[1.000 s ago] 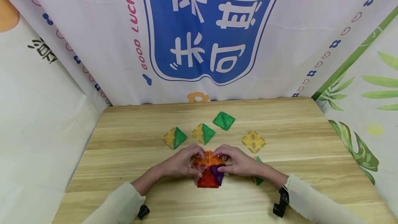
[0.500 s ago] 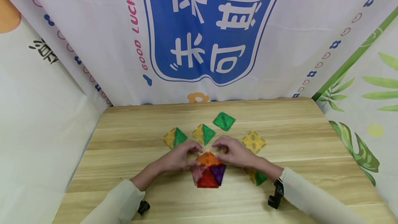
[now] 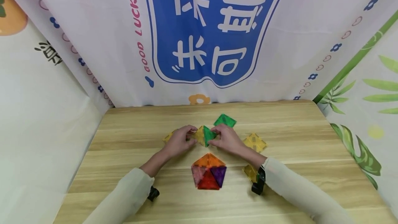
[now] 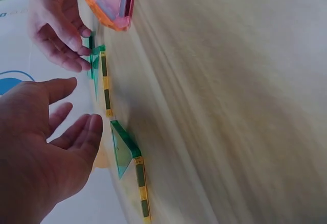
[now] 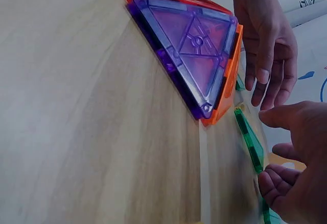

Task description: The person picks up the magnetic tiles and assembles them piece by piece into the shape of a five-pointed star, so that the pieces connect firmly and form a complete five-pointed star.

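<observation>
I see my left hand [image 3: 178, 140] and right hand [image 3: 226, 138] at the yellow and green tile piece [image 3: 204, 135], mid table [image 3: 295, 137], right fingers pinching its green flap, left fingers loose beside it, colourful pyramid [image 3: 208, 171] nearer me

Green tile [image 3: 225, 120], multicoloured pyramid [image 3: 208, 174]

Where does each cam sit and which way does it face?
Head: high, looking forward and down at the wooden table; both sleeved arms show.
Left wrist: low along the tabletop; left hand fills the foreground.
Right wrist: low beside the multicolour pyramid; right hand shows.
Shared: all see the yellow-green tile pair between both hands.
</observation>
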Tool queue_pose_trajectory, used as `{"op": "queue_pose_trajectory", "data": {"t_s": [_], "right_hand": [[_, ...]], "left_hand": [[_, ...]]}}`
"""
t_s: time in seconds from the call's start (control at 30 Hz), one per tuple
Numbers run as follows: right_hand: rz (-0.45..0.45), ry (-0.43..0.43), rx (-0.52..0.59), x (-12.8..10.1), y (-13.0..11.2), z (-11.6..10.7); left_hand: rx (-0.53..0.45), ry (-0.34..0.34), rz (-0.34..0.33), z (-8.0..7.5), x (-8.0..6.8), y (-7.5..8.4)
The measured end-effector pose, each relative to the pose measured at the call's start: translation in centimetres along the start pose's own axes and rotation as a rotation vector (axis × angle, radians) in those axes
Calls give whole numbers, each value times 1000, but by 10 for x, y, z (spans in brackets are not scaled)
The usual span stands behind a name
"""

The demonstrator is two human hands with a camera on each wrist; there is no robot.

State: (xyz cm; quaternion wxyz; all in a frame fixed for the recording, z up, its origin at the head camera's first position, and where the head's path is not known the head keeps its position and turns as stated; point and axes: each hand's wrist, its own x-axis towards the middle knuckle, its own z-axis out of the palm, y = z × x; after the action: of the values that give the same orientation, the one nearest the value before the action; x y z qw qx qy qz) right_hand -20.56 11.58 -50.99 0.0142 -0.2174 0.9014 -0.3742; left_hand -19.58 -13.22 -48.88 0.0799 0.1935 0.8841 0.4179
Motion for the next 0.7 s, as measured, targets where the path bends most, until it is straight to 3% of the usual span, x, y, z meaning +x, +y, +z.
{"op": "queue_pose_trajectory", "data": {"t_s": [0.37,0.7], "right_hand": [[7,28,-63,6,-1,12],[22,68,-48,8,-6,15]], "left_hand": [[163,-1,-71,5,14,6],[122,16,-59,10,19,1]]}}
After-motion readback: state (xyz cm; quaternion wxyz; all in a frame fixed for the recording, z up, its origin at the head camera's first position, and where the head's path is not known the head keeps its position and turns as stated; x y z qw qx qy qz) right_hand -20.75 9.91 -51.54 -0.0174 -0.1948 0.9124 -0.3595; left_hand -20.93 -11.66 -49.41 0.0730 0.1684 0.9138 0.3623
